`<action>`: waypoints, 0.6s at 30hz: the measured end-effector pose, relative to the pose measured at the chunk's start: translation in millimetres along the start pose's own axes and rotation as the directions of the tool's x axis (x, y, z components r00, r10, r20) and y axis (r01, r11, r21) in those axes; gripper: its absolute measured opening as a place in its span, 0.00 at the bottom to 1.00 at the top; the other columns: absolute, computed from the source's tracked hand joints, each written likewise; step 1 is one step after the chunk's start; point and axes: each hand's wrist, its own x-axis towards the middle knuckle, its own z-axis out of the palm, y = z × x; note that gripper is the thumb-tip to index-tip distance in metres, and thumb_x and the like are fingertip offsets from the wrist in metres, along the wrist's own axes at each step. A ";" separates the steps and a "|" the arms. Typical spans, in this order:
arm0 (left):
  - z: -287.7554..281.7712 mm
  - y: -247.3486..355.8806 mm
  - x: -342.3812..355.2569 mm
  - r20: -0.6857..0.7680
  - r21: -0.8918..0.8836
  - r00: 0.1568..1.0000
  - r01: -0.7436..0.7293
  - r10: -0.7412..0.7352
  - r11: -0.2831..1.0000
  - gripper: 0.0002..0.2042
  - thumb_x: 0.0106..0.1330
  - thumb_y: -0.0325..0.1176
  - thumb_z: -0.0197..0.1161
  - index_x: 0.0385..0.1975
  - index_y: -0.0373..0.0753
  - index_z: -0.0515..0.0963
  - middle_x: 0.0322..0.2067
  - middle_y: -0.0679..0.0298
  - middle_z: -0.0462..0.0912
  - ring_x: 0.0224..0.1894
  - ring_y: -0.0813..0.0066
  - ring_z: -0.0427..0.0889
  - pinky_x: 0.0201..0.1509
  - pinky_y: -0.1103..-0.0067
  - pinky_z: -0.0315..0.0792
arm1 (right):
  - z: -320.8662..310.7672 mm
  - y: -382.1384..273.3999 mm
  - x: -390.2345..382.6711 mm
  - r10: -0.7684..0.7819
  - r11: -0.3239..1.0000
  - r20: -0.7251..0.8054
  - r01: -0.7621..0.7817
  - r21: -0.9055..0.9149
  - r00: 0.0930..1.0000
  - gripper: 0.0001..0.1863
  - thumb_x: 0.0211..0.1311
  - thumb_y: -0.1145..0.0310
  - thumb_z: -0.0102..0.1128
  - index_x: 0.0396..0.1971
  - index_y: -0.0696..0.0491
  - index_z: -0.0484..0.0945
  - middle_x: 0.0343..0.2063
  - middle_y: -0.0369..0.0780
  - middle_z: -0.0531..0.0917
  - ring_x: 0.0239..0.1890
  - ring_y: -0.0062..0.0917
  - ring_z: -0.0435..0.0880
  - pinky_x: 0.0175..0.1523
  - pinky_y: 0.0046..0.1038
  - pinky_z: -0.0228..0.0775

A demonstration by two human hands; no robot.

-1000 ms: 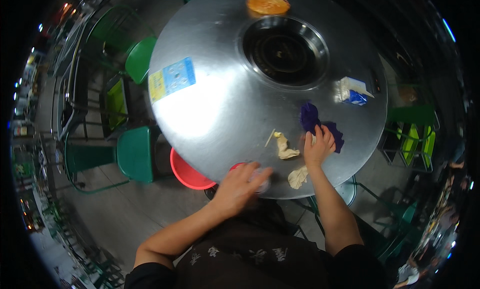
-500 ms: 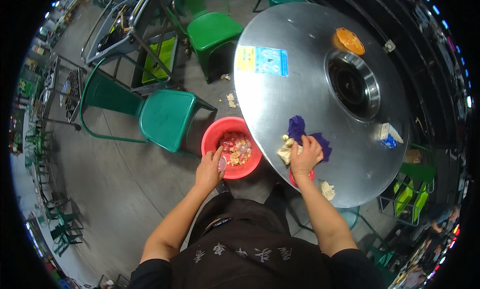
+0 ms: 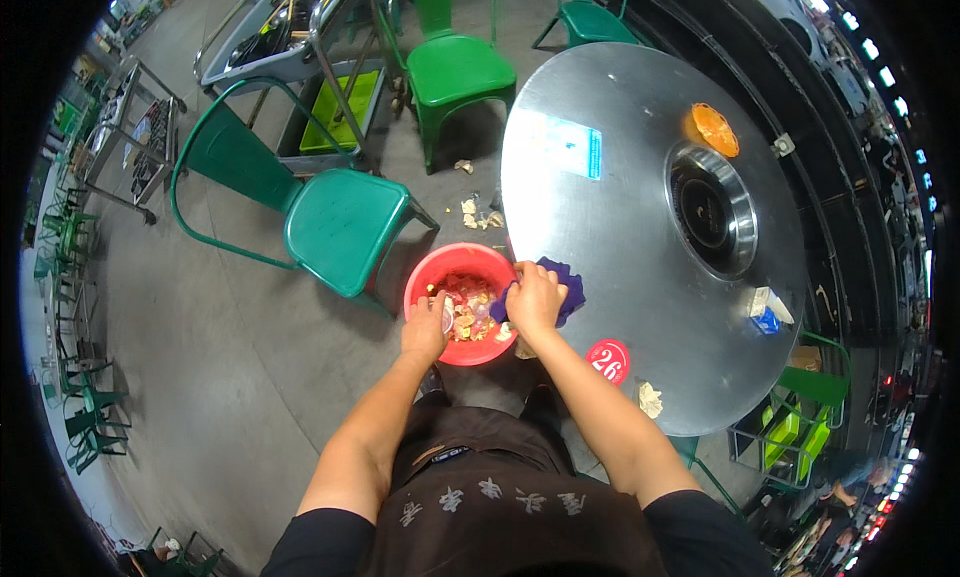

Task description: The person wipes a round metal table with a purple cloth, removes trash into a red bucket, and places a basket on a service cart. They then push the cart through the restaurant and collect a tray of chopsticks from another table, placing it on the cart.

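My right hand is closed on a purple cloth at the left edge of the round metal table. Part of the cloth hangs over the red bucket below. Over the bucket's left side, my left hand is closed around what looks like a clear plastic cup, mostly hidden by the fingers. Food scraps and clear plastic waste lie in the bucket. A pale crumpled tissue shows under my right wrist, beside the table edge.
On the table are a red disc, another crumpled tissue, a tissue pack, an orange dish and a sunken burner. Green chairs and a trolley stand left. Scraps litter the floor.
My right hand has wiped the cloth leftward to the table edge, carrying the tissue off the tabletop and uncovering the red disc. My left hand stays at the bucket, a little farther over it.
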 end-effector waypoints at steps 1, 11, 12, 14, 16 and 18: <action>0.5 1.0 1.0 0.010 0.012 1.000 0.012 -0.012 1.000 0.41 0.48 0.29 0.72 0.66 0.48 0.61 0.50 0.55 0.69 0.54 0.53 0.73 0.51 0.64 0.78 | 0.4 0.8 3.1 -0.014 0.999 0.023 0.015 -0.041 1.000 0.13 0.52 0.70 0.60 0.40 0.50 0.81 0.36 0.41 0.83 0.43 0.37 0.78 0.47 0.42 0.63; 10.4 15.5 14.7 0.000 0.097 1.000 0.010 -0.010 0.995 0.48 0.45 0.35 0.77 0.69 0.50 0.57 0.66 0.47 0.60 0.65 0.49 0.66 0.60 0.63 0.72 | -36.2 30.4 29.2 0.126 0.669 0.349 -0.339 0.661 0.929 0.10 0.58 0.72 0.60 0.37 0.58 0.84 0.27 0.38 0.85 0.29 0.19 0.80 0.37 0.24 0.71; 8.5 21.0 11.1 0.033 0.063 0.999 -0.011 0.009 0.998 0.48 0.45 0.35 0.77 0.69 0.49 0.57 0.66 0.46 0.59 0.66 0.47 0.64 0.62 0.62 0.70 | -34.1 39.7 27.6 0.078 0.446 0.409 -0.399 0.801 0.909 0.09 0.60 0.73 0.58 0.39 0.59 0.83 0.30 0.35 0.84 0.32 0.17 0.79 0.40 0.23 0.72; 24.0 6.7 -0.8 -0.017 -0.020 0.997 -0.075 0.075 0.997 0.46 0.46 0.33 0.76 0.68 0.46 0.58 0.65 0.44 0.61 0.64 0.45 0.65 0.64 0.63 0.68 | -69.8 39.4 19.5 -0.077 0.271 0.369 -0.336 0.902 0.926 0.10 0.63 0.76 0.55 0.42 0.59 0.82 0.37 0.36 0.83 0.37 0.18 0.79 0.48 0.22 0.72; 35.2 -4.9 -12.2 0.001 -0.098 0.985 -0.169 0.170 0.981 0.43 0.47 0.33 0.75 0.67 0.43 0.60 0.63 0.44 0.62 0.63 0.45 0.67 0.65 0.64 0.67 | -131.6 56.3 2.7 -0.100 -0.021 0.393 -0.397 0.918 0.914 0.11 0.65 0.75 0.54 0.45 0.58 0.79 0.38 0.36 0.82 0.38 0.19 0.79 0.47 0.23 0.73; 47.1 -17.7 -29.2 0.025 -0.107 0.988 -0.151 0.154 0.983 0.41 0.49 0.33 0.75 0.65 0.41 0.61 0.62 0.45 0.64 0.62 0.46 0.68 0.64 0.64 0.67 | -188.5 92.8 -16.3 -0.050 -0.126 0.348 -0.352 0.928 0.936 0.11 0.65 0.75 0.55 0.46 0.58 0.78 0.37 0.36 0.81 0.38 0.18 0.80 0.47 0.23 0.75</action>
